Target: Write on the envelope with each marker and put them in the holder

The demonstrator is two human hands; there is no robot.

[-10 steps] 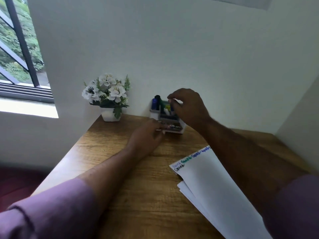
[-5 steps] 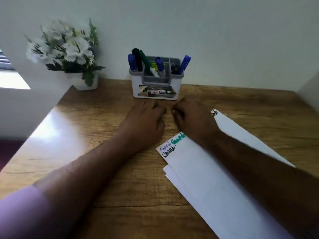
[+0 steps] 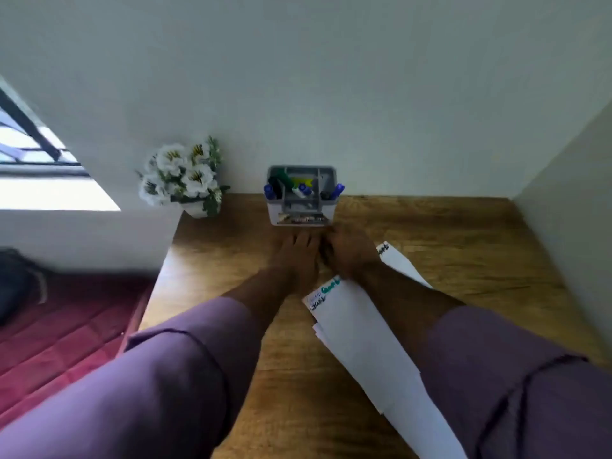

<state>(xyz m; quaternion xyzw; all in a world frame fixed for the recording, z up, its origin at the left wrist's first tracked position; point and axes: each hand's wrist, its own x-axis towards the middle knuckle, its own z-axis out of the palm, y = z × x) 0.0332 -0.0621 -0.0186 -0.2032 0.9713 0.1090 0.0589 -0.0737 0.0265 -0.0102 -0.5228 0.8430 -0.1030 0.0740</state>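
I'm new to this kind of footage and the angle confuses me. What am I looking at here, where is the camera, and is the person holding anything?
No machine here: a person wears a wide-angle camera on the head, looking forward and down along both arms in purple sleeves. The left hand and right hand rest side by side on a wooden desk, and neither holds anything. Just beyond them stands a grey holder with markers in it. White envelopes with coloured writing along the top edge lie partly under the right forearm. A pot of white flowers stands at the desk's far left corner.
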